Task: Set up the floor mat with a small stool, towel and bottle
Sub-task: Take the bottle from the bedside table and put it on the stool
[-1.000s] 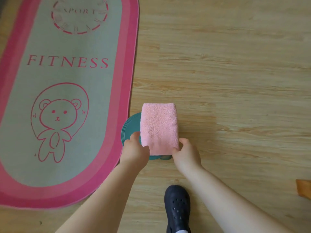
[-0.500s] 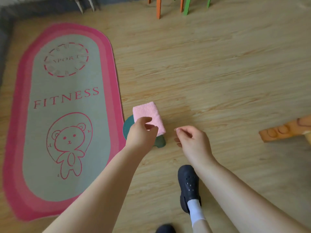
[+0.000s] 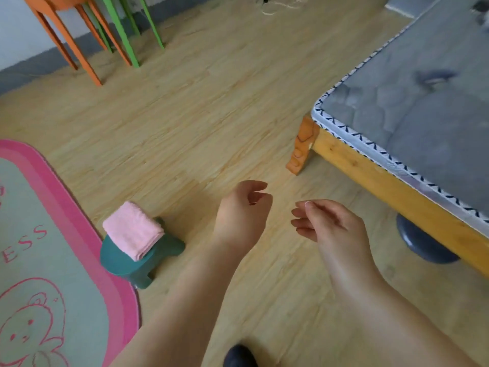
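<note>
Folded pink towel laid on small green stool, set just beside floor mat. Left hand, right hand relaxed, nothing held. Bottle not seen; judged still to be fetched.

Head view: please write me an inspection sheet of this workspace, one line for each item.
Surface: wood-pattern floor, with the mat at the left edge.
Job's things: folded pink towel lies on the green stool; the stool stands on the floor, close against the mat's pink border. No bottle seen.
Clutter: a dark round object under the bed.
Grippers: left hand and right hand are both above the floor, fingers loosely curled, holding nothing.
Cables: pale cord-like strands at the far edge; too blurred to identify.
Surroundings: bed with wooden frame at right; orange and green chair legs at the back; a dark shoe at the bottom.
</note>
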